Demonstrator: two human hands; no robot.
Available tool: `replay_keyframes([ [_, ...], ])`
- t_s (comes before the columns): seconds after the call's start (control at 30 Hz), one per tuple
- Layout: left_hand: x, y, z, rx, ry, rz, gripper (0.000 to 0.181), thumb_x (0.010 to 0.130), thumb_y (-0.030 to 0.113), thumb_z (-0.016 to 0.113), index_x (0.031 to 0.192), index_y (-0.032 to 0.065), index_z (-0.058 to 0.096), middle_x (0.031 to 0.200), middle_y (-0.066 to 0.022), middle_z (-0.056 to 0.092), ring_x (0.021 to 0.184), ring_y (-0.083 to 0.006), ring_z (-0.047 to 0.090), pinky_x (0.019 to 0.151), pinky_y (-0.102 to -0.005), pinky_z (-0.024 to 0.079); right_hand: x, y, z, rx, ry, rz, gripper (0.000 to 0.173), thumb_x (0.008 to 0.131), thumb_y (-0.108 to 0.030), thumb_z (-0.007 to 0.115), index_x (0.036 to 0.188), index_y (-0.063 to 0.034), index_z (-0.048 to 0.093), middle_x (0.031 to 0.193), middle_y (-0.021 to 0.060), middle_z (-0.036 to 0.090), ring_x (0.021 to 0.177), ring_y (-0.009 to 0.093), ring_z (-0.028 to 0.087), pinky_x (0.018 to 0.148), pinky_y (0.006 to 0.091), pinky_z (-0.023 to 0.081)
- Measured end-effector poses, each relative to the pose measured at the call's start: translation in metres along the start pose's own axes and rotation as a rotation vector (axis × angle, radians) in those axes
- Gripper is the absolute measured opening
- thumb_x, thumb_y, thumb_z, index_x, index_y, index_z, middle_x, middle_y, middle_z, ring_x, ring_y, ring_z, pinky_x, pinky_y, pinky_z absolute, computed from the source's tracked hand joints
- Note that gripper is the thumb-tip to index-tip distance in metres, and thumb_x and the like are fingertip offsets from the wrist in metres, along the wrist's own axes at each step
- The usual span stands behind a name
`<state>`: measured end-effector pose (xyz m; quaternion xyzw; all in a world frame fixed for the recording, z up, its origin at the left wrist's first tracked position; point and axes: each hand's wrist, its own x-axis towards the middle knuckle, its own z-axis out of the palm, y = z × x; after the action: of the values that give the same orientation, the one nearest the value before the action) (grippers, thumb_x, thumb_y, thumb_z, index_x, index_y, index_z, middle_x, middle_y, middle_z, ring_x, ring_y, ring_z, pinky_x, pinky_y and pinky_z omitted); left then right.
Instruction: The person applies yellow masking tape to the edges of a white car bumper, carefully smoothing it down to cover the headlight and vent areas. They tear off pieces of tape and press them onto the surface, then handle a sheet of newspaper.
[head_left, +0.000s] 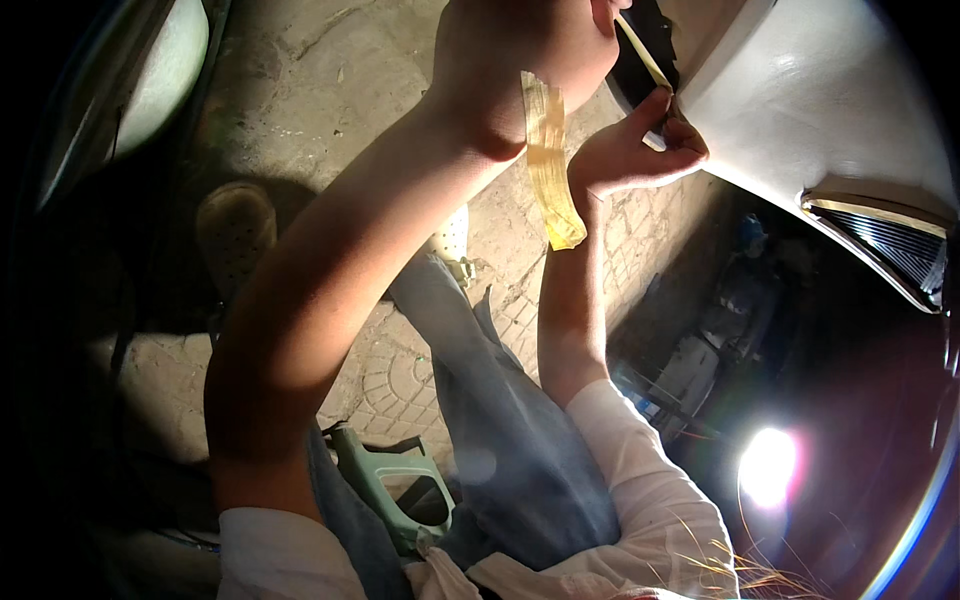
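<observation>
A narrow strip of pale yellow masking tape (643, 51) runs between my two hands, along the dark edge of a white vehicle body panel (810, 90). My left hand (536, 60) is at the top rim, its fingertips on the upper end of the strip and partly cut off by the picture's edge. My right hand (637, 150) pinches the lower end near the panel's edge, thumb uppermost. A wider piece of yellow masking tape (553, 165) hangs from my left wrist, its free end over my right forearm.
A ribbed lamp lens (892, 244) sits in the panel, with tape along its edge. A bright work light (769, 465) glares at lower right. Under me is a green plastic stool (397, 480) on patterned paving (397, 382). Another pale curved panel (169, 75) stands at left.
</observation>
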<state>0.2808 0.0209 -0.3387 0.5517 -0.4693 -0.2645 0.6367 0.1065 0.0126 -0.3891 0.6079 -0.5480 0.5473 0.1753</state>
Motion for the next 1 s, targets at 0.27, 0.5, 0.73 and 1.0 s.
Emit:
replay_keyframes([
  [0.27,-0.001,0.008,0.003,0.007,0.003,0.012,0.009,0.081,0.003,0.061,0.084,0.0037,0.069,0.080,-0.0186,0.068,0.078,-0.0355,0.067,0.070,-0.0422,0.053,0.003,0.003,0.006,-0.070,0.018,-0.014,0.030,0.091,-0.013,0.068,0.089,-0.0038,0.039,0.087,0.0067,0.038,0.083,0.020,0.041,0.075,0.0360,0.039],
  [0.5,0.000,0.014,0.004,-0.088,0.000,-0.015,0.009,0.081,0.002,0.061,0.084,0.0027,0.069,0.079,-0.0194,0.068,0.076,-0.0359,0.068,0.069,-0.0418,0.054,0.002,0.002,0.009,-0.116,0.015,-0.069,0.028,0.092,-0.011,0.065,0.089,-0.0035,0.038,0.091,0.0089,0.038,0.087,0.022,0.038,0.076,0.0373,0.038],
  [0.73,-0.003,0.020,0.002,-0.076,-0.051,-0.062,0.008,0.081,0.004,0.063,0.086,0.0024,0.069,0.082,-0.0199,0.068,0.079,-0.0360,0.068,0.071,-0.0413,0.054,-0.001,-0.003,0.013,-0.103,0.026,-0.003,0.029,0.092,-0.007,0.064,0.090,-0.0015,0.036,0.093,0.0112,0.036,0.089,0.023,0.038,0.076,0.0373,0.038],
  [1.0,-0.006,0.015,-0.002,-0.052,-0.163,-0.111,0.015,0.079,0.003,0.062,0.093,0.0022,0.068,0.086,-0.0184,0.069,0.083,-0.0346,0.068,0.073,-0.0408,0.054,0.000,-0.003,0.026,-0.238,0.057,0.066,0.027,0.093,-0.006,0.062,0.094,-0.0005,0.036,0.098,0.0135,0.037,0.089,0.023,0.041,0.070,0.0330,0.042],
])
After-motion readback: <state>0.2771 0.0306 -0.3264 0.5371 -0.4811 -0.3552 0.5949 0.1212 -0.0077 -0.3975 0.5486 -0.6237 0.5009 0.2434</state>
